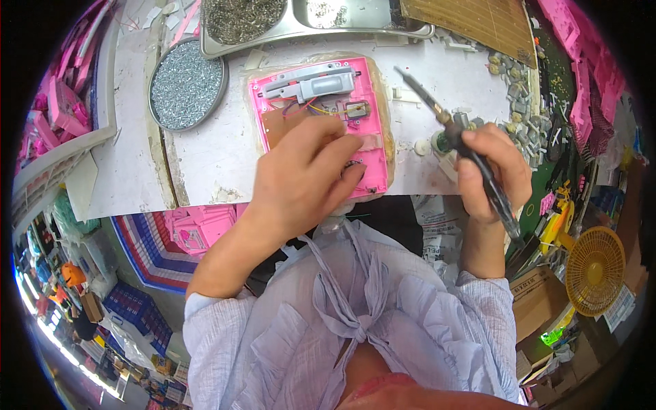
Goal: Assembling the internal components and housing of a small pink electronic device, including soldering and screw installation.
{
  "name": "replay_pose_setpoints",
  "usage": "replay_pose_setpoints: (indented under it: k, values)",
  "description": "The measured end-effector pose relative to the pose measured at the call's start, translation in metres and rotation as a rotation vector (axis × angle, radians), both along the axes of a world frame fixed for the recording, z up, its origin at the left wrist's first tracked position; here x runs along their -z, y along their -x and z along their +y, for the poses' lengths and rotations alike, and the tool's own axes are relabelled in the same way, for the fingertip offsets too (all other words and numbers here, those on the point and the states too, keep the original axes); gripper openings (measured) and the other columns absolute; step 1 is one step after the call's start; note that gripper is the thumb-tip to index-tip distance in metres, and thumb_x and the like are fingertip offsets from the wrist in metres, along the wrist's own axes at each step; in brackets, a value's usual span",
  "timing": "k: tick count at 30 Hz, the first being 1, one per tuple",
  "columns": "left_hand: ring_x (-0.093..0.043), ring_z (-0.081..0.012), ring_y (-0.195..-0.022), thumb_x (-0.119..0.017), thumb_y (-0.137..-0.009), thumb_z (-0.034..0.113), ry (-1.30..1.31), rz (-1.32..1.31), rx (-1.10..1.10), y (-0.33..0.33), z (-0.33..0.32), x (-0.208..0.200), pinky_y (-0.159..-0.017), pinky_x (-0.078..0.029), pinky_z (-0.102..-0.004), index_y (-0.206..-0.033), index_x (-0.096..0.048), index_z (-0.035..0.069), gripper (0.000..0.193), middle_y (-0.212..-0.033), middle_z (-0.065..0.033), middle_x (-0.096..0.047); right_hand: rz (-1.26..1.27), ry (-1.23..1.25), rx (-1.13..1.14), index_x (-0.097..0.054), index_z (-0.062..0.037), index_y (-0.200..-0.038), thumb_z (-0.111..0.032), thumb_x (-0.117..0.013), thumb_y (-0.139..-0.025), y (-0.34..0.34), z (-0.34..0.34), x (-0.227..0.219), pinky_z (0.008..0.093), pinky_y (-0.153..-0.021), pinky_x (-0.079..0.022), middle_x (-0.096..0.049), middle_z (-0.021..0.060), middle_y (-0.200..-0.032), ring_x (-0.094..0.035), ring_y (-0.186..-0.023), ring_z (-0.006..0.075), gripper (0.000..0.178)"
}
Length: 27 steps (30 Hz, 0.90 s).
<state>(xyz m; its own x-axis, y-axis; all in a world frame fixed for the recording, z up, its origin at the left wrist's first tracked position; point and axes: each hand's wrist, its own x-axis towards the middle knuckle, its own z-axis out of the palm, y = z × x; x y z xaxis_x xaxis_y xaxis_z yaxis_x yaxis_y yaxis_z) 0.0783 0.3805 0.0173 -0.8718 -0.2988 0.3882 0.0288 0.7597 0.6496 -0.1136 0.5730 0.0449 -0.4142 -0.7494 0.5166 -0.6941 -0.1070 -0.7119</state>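
A pink plastic housing (378, 126) lies open on a pad wrapped in clear film, close to the table's front edge. Inside it sit a grey plastic mechanism (328, 85), a small motor (357, 110), thin coloured wires and a brown board (276, 131). My left hand (301, 171) rests over the housing's lower part, its fingers bent inward; whatever lies beneath them is hidden. In my right hand (495, 171) is a black-handled soldering iron (486, 171). Its metal tip points up and left, raised to the right of the housing and apart from it.
A round dish of small screws (188, 85) stands on the left. A metal tray (321, 34) with small metal parts spans the back. Several small motors (516, 109) are heaped at the right. Pink parts fill a basket (154, 256) below the table; a yellow fan (594, 270) stands lower right.
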Motion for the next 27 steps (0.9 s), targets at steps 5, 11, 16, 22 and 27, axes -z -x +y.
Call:
replay_pose_setpoints:
  k: [5,11,16,22,27]
  values:
    - [-0.069,-0.0236,-0.085,-0.077,-0.082,0.000,-0.042,-0.097,0.079,0.011,-0.005,0.006,-0.072,-0.055,-0.0321,-0.099,-0.072,0.006,0.019,-0.098,-0.0077,-0.068,-0.236,0.018,0.074,-0.067,-0.0004,-0.124,-0.004,-0.079,-0.082,-0.017,-0.005,0.019,0.0306,-0.068,-0.050,-0.070,0.0127,-0.092,-0.064,-0.076,0.0210,0.044]
    - [-0.068,-0.0186,-0.072,-0.077,-0.084,0.001,-0.590,-0.270,-0.045,0.013,-0.015,0.002,-0.064,-0.052,-0.0309,-0.095,-0.073,0.000,0.012,-0.083,-0.0098,-0.072,-0.187,-0.016,-0.025,-0.066,-0.0063,-0.128,0.006,-0.075,-0.076,-0.039,-0.058,0.026,0.0358,-0.077,-0.054,-0.067,0.0149,-0.098,-0.066,-0.082,0.0289,0.055]
    - [-0.065,-0.0216,-0.067,-0.078,-0.083,0.002,-0.487,-0.089,0.019,0.014,-0.016,0.012,-0.062,-0.050,-0.0331,-0.093,-0.073,0.000,0.012,-0.080,-0.0097,-0.070,-0.177,-0.030,0.024,-0.067,-0.0047,-0.126,0.006,-0.075,-0.077,-0.042,-0.061,0.033,0.0365,-0.074,-0.054,-0.067,0.0139,-0.094,-0.066,-0.079,0.0274,0.051]
    - [-0.065,-0.0249,-0.091,-0.076,-0.081,0.000,-0.199,-0.212,0.150,0.003,-0.017,-0.003,-0.080,-0.052,-0.0349,-0.098,-0.070,0.001,0.018,-0.106,-0.0115,-0.061,-0.258,0.021,-0.014,-0.069,0.0010,-0.114,-0.001,-0.076,-0.080,-0.025,0.000,0.007,0.0313,-0.067,-0.050,-0.068,0.0123,-0.086,-0.064,-0.074,0.0209,0.035]
    - [-0.064,-0.0269,-0.094,-0.076,-0.079,-0.001,-0.107,-0.239,0.223,0.000,-0.018,-0.002,-0.082,-0.052,-0.0360,-0.096,-0.067,0.002,0.019,-0.114,-0.0114,-0.059,-0.351,-0.111,-0.149,-0.073,-0.0015,-0.094,-0.005,-0.073,-0.074,-0.023,0.017,0.005,0.0313,-0.059,-0.049,-0.068,0.0092,-0.074,-0.062,-0.062,0.0215,0.020]
